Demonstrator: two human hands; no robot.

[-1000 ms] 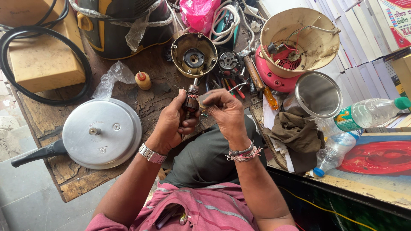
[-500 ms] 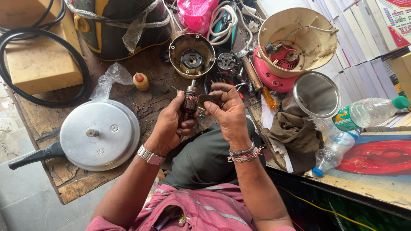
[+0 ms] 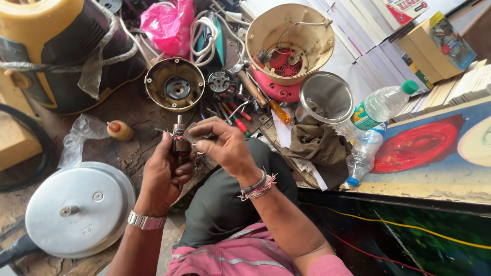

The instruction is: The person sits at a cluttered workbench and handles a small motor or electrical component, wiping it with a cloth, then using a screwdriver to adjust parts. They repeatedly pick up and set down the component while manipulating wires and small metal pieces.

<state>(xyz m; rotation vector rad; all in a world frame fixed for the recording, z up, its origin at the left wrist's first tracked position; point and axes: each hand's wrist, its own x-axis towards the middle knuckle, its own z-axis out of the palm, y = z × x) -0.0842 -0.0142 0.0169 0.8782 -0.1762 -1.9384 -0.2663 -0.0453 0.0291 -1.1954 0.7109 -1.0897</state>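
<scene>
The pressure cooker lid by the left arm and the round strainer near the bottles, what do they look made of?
The pressure cooker lid looks like aluminium: dull pale grey with a matte, scuffed sheen, and a dark handle that may be plastic. The strainer looks like steel: a brighter, shinier rim around what seems fine wire mesh, though the mesh is too small to see clearly.

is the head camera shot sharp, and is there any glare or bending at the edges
Head view: even daylight, soft shadows; left hand, right hand and the motor armature they hold are fairly sharp; mild glare on the pressure cooker lid; wide-angle bending curves the yellow appliance at the edge.
</scene>
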